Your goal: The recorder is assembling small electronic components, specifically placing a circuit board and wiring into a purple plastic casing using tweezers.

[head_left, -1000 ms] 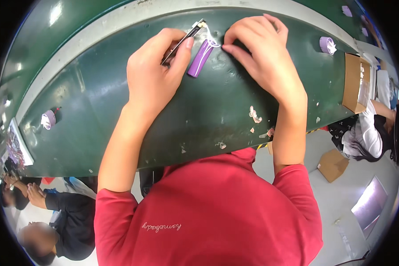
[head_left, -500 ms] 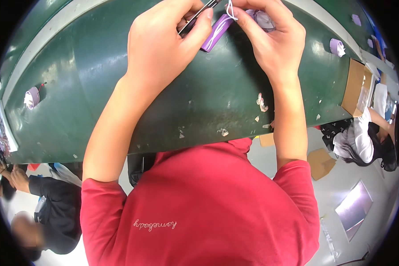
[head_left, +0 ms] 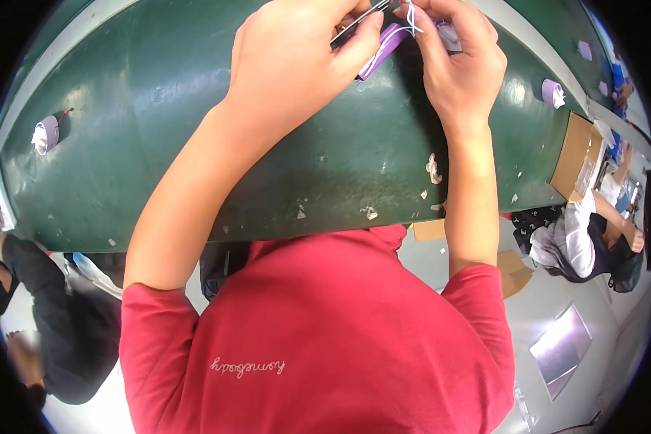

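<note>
My left hand [head_left: 300,54] is closed around a slim dark tool with a metallic edge [head_left: 354,27]; its exact kind does not show. Beyond the left fingertips, a flat purple strip [head_left: 385,52] with white lines on it slants over the green table [head_left: 318,166]. A thin white cord [head_left: 411,20] loops at the fingertips of my right hand [head_left: 464,79], which are pinched together on it. Partly behind the right fingers is a pale greyish-purple bundle [head_left: 450,36]. The top edge of the picture cuts off some of both hands' fingers.
Purple rolls with white stuffing stand on the table, one at the left [head_left: 45,135] and one at the right [head_left: 552,94]. Pale scraps [head_left: 433,169] lie near the front edge. A cardboard box [head_left: 577,155] sits at the right corner. Other people sit at both sides.
Both hands have shifted slightly right in the picture, along with the tool, purple strip and cord. The left hand has come closer to the right one. Both grips stay the same.
</note>
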The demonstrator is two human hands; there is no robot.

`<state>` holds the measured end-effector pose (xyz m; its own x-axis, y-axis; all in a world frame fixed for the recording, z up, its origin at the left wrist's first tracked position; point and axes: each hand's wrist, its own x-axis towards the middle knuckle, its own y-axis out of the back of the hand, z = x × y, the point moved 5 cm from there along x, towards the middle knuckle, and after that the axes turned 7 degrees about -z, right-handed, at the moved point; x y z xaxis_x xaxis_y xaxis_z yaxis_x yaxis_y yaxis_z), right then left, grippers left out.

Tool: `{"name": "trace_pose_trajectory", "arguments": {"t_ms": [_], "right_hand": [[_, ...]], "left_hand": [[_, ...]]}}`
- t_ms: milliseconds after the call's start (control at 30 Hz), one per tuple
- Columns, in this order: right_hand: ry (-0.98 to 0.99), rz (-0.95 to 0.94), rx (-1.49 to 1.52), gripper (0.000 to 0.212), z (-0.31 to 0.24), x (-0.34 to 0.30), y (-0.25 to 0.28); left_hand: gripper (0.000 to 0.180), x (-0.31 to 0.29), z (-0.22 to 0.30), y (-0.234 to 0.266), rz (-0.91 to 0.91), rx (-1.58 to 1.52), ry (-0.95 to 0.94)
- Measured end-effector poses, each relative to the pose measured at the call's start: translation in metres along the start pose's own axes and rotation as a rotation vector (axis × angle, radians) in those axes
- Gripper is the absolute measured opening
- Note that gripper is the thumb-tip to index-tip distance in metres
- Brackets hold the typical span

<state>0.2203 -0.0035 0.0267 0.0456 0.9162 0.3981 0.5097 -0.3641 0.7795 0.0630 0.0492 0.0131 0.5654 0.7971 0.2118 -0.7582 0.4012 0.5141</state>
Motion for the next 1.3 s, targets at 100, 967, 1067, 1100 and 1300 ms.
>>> {"name": "trace_pose_trajectory", "arguments": {"t_ms": [100, 967, 1067, 1100, 1300], "right_hand": [[0.133, 0.023, -0.093, 0.013, -0.002, -0.001, -0.002], [0.073, 0.07, -0.118, 0.016, -0.004, -0.001, -0.004], [0.093, 0.079, -0.12, 0.016, -0.005, 0.001, -0.003], [0.094, 0.079, -0.12, 0.016, -0.005, 0.0, -0.003], [0.083, 0.068, -0.109, 0.016, -0.002, 0.0, -0.005]], "left_hand": [[0.017, -0.002, -0.001, -0.001, 0.02, -0.006, -0.025], [0.016, -0.002, 0.001, -0.001, -0.05, 0.046, -0.104], [0.016, 0.0, -0.001, -0.002, -0.037, 0.053, -0.137], [0.016, 0.0, 0.0, -0.001, -0.036, 0.053, -0.137], [0.017, 0.0, 0.0, -0.002, -0.044, 0.047, -0.121]]}}
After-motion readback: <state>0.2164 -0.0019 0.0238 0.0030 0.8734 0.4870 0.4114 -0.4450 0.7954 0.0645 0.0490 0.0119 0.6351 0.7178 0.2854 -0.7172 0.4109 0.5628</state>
